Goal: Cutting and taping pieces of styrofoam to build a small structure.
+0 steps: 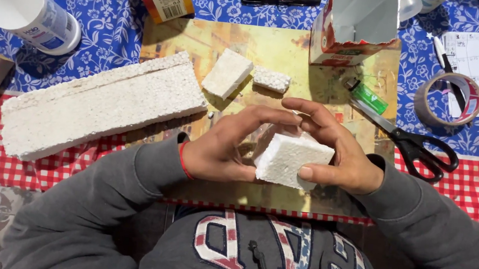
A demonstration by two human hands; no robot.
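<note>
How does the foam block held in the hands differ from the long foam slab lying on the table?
The foam block is short and chunky; the long foam slab is far longer and flatter. The block is held off the table between the left hand and the right hand; the slab lies untouched, slanting across the tablecloth. Both are white, grainy foam with rough edges.

Bright, even light; soft shadows.

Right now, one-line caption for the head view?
Both hands, left hand and right hand, grip a white foam block above a long foam slab and scissors.
</note>
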